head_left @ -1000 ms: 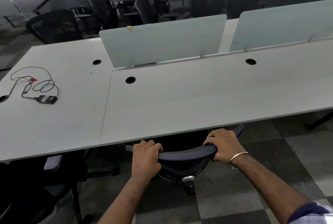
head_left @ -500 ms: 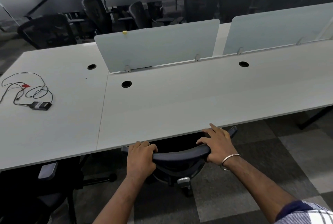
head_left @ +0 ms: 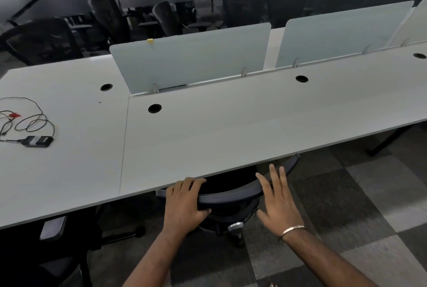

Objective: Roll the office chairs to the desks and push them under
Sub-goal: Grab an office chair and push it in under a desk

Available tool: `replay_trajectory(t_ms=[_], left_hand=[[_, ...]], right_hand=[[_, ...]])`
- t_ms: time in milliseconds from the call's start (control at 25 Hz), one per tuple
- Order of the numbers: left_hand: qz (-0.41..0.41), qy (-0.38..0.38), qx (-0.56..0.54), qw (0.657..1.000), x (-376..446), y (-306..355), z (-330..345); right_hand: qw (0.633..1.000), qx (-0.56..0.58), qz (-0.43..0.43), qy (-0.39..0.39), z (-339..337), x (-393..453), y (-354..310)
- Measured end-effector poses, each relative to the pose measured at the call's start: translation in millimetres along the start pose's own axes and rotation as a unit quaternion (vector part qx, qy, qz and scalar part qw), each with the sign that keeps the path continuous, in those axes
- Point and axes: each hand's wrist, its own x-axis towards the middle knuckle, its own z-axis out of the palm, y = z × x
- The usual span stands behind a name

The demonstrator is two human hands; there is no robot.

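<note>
Head camera looked down over a long white laminate bench (head_left: pixel 231 129) that ran from 9 o'clock to 3 o'clock across the picture. A black mesh-backed office chair (head_left: pixel 231 196) stood at 6 o'clock, its seat tucked beneath the bench's near edge and only the curved top rail of its back, one armrest tip at about 1 o'clock of it, and a chrome knob below showing. The left hand (head_left: pixel 184 203) gripped the left end of that top rail, fingers (head_left: pixel 191 182) curled over it and thumb underneath. The right hand (head_left: pixel 277 203) lay over the right end of the rail with its fingers straight and spread, pointing towards 12 o'clock; whether the palm touched the rail could not be told. A thin metal bangle (head_left: pixel 292 230) circled the right wrist.

On the bench at 9 o'clock lay a small black adapter box (head_left: pixel 38 141) with a loose thin black cable (head_left: pixel 34 120) looped just beyond it and a small red clip (head_left: pixel 14 115) at the loop's far side. Three round black cable holes pierced the benchtop, and pale frosted divider panels (head_left: pixel 196 58) stood upright along its far edge from 11 to 2 o'clock, the left one bearing a small yellow tag (head_left: pixel 150 40) on its top edge. A second dark chair (head_left: pixel 53 229) sat part-way under the bench at 8 o'clock, its grey armrest showing. Several more black office chairs (head_left: pixel 111 16) stood in the dim row beyond the panels at 12 o'clock. Grey chequered carpet tiles (head_left: pixel 346 206) covered the floor at 4 o'clock.
</note>
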Motion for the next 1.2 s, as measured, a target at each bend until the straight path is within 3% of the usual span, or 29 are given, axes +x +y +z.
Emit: replay_trajectory(t_ms=[200, 360, 480, 600, 680, 920, 1200], left_hand=[[0.049, 0.043, -0.031, 0.997, -15, 19, 3], [0.073, 0.040, -0.056, 0.995, -22, 49, 5], [0.094, 0.029, -0.105, 0.990, -24, 74, 5], [0.120, 0.005, -0.211, 0.970, -21, 105, 6], [0.143, -0.009, -0.242, 0.959, -18, 128, 7], [0.190, -0.087, -0.236, 0.949, 0, 221, 26], [0.231, -0.165, -0.214, 0.935, 25, 350, 54]], right_hand=[[0.999, 0.032, -0.018, -0.032, -3, -7, 1], [0.992, 0.098, -0.069, -0.034, -15, -13, 14], [0.975, 0.192, -0.087, -0.075, -30, -18, 35], [0.941, 0.318, -0.028, -0.112, -49, -23, 64], [0.942, 0.319, 0.022, -0.101, -57, -30, 91], [0.908, 0.367, 0.177, -0.099, -75, -82, 203], [0.868, 0.400, 0.294, -0.011, -114, -150, 323]])
